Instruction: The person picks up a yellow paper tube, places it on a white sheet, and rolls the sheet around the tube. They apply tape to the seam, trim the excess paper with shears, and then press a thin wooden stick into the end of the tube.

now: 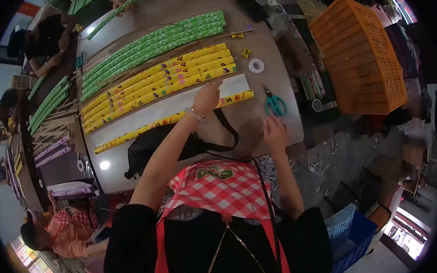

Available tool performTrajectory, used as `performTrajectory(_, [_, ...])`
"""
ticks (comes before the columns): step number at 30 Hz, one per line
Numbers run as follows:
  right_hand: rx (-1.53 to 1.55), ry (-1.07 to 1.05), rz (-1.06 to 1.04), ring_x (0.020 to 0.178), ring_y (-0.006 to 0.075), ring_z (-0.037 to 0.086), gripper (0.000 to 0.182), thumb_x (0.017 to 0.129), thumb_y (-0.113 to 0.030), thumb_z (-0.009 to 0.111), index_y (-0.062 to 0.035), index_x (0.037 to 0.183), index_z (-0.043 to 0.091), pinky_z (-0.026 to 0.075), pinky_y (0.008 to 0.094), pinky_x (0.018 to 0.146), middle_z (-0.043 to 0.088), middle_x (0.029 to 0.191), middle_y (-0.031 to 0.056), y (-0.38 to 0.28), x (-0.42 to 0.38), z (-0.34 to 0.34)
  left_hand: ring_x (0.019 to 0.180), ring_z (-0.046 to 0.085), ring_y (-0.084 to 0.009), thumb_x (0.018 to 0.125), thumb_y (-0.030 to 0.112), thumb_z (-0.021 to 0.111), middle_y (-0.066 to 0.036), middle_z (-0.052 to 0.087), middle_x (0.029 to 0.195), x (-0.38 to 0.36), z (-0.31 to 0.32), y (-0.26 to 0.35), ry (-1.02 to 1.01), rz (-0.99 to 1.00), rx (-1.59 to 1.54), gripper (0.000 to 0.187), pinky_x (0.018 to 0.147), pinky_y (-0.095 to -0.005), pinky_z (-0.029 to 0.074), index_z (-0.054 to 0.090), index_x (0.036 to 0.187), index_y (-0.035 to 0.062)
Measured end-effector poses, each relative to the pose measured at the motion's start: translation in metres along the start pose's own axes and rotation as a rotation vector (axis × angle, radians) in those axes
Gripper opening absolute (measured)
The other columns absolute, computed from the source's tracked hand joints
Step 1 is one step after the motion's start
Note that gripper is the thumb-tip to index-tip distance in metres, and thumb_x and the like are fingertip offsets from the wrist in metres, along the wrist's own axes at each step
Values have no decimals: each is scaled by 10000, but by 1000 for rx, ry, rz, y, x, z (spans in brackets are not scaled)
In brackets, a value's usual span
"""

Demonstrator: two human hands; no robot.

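Observation:
My left hand [207,99] lies over a sheet with a white underside [176,103], fingers stretched out on it. The sheet's near edge is rolled into a yellow printed paper tube [148,132], which passes beneath that hand. Just beyond are several finished yellow printed tubes [160,85], side by side. My right hand [275,131] rests near the table's right edge, its fingers slightly apart and nothing seen in them. Close beyond its fingertips lie teal-handled scissors [275,104]. A black bag with a strap [171,143] lies on the table under my left forearm.
Several green printed tubes [155,50] lie further back, beside a tape roll [256,65] and small yellow wrappers [246,53]. An orange plastic crate [356,58] stands to the right. Co-workers sit along the left, one in an orange top [69,230]. A blue crate [355,248] stands behind my right side.

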State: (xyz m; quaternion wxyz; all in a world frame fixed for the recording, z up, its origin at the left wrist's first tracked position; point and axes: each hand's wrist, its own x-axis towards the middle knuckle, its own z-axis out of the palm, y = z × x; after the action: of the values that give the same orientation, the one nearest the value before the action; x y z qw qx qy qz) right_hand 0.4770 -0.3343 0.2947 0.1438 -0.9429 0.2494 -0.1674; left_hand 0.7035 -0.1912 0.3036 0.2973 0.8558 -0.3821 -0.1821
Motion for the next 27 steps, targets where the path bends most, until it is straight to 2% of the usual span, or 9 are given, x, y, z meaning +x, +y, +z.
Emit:
performTrajectory(3, [133,-67,45,864,247,531,160,809,-198,526,-84,902,588,375,381,807,569,922,62,-2,-16,8,736,541,-349,775,12,435,-145,575,816,-68,-23,-2,274,36,-185,303,642,-376,443,504,1069,34])
performTrajectory(5, [156,-102,16,869,272,537,163,802,-165,514,-47,889,586,398,354,760,576,925,101,-13,-19,1,737,584,-211,807,16,485,-139,584,786,-116,-34,0,299,-68,-252,307,649,-275,451,496,1113,35])
performTrajectory(9, [181,-127,-116,851,251,530,172,822,-198,506,-73,911,584,363,365,798,571,934,65,-19,-23,9,751,583,-179,808,16,499,-120,591,810,-204,-32,5,379,-248,-356,295,658,-258,448,511,1102,38])
performTrajectory(11, [266,-303,-62,853,253,529,179,832,-194,485,-63,910,581,356,356,799,573,938,72,-26,-21,11,686,565,-238,718,-25,537,-126,569,757,-237,-28,6,392,-330,-404,347,615,-286,443,530,1059,41])
performTrajectory(15, [368,-347,-103,850,256,534,194,842,-195,470,-47,909,576,359,354,787,576,915,90,-51,-20,14,729,564,-289,770,59,505,-165,581,833,-275,-18,8,419,-441,-360,263,658,-328,444,547,1028,29])
performTrajectory(17, [217,-415,-192,844,265,537,185,841,-183,474,-46,910,577,374,353,769,575,916,92,-66,-13,7,757,559,-313,788,97,492,-181,578,852,-286,-18,12,388,-568,-399,248,688,-345,439,550,1019,26])
performTrajectory(19, [378,-390,-158,835,259,542,162,836,-162,486,-45,894,582,388,340,742,575,907,95,-72,-14,14,772,553,-320,791,90,492,-187,572,852,-293,-20,15,391,-593,-391,245,701,-340,437,548,1021,28])
performTrajectory(23, [374,-451,-208,828,242,546,135,826,-149,504,-58,877,590,394,319,721,577,890,77,-83,-3,30,777,547,-326,793,83,498,-194,565,864,-308,-31,23,451,-591,-363,232,690,-341,436,546,1011,20])
performTrajectory(27, [331,-318,-389,807,248,548,124,810,-134,519,-56,875,589,405,332,706,575,867,77,-106,10,45,766,543,-323,791,68,501,-187,564,846,-328,-38,21,506,-642,-422,212,682,-345,431,544,992,17])
